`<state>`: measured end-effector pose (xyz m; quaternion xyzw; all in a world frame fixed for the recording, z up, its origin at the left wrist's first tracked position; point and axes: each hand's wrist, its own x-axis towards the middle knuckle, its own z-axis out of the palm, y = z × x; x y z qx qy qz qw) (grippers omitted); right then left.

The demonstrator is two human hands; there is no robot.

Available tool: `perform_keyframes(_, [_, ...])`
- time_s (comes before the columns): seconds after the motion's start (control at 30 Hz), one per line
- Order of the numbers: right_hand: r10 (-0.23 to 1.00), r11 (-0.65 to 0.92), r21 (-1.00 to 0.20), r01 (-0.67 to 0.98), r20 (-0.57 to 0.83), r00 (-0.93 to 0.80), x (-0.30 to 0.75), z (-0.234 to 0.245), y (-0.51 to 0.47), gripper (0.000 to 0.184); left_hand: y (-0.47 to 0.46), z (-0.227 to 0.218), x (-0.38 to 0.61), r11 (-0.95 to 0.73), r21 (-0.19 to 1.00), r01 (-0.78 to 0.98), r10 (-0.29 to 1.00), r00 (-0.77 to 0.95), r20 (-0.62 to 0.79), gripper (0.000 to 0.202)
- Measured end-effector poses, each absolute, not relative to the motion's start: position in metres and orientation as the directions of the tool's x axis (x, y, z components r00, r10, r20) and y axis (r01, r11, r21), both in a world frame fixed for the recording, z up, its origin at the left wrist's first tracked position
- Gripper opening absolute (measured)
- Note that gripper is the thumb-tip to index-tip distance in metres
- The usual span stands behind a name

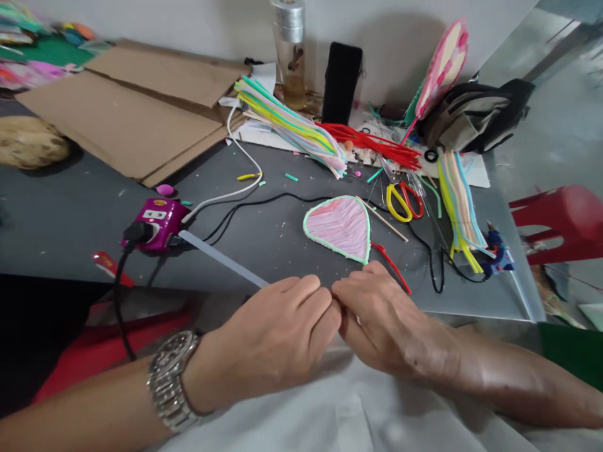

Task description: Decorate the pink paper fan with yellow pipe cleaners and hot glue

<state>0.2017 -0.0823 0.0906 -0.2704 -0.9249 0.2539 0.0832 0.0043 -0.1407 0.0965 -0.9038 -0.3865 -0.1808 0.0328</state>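
My left hand [277, 333], with a metal watch on its wrist, and my right hand [381, 320] meet at the near table edge, fingers curled and fingertips pressed together. What they pinch between them is hidden. A translucent glue stick [221, 257] runs from the left hand's knuckles up-left toward a purple power strip [157, 223]. Just beyond the hands lies a pink leaf-shaped piece with a mint-green rim [340, 227]. A red pipe cleaner [390, 263] lies beside my right hand.
Bundles of coloured pipe cleaners [292, 125], red ones [377, 144], yellow-and-red scissors [402, 201] and a blue glue gun [497, 254] crowd the right of the grey table [70, 213]. Cardboard sheets [132, 113], a bottle [291, 56], a black phone [342, 81] and a bag [475, 116] stand behind.
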Motion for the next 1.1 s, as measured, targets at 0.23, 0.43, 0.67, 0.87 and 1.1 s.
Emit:
perform_keyframes(0.23, [0.560,0.727,-0.486,0.484,0.012,-0.829,0.210,0.093,-0.085,0.018,-0.142,0.097,0.005,-0.699,0.096,0.708,0.691,0.637,0.342,0.033])
perform_keyframes(0.43, [0.565,0.618,-0.632,0.467,-0.054,-0.823,0.212,0.094,-0.078,0.017,-0.137,0.091,-0.001,-0.711,0.134,0.690,0.685,0.638,0.352,0.030])
perform_keyframes(0.67, [0.425,-0.015,-0.860,0.510,-0.467,-0.776,0.212,0.105,-0.049,0.020,-0.135,0.084,0.001,-0.726,0.092,0.681,0.625,0.598,0.501,0.019])
perform_keyframes(0.87, [0.371,-0.166,-0.831,0.530,-0.551,-0.747,0.200,0.091,-0.048,0.014,-0.133,0.081,0.003,-0.728,0.072,0.681,0.606,0.591,0.532,0.018])
perform_keyframes(1.1, [0.403,-0.012,-0.857,0.515,-0.475,-0.782,0.198,0.088,-0.048,0.014,-0.132,0.084,0.002,-0.735,0.067,0.675,0.616,0.622,0.483,0.025])
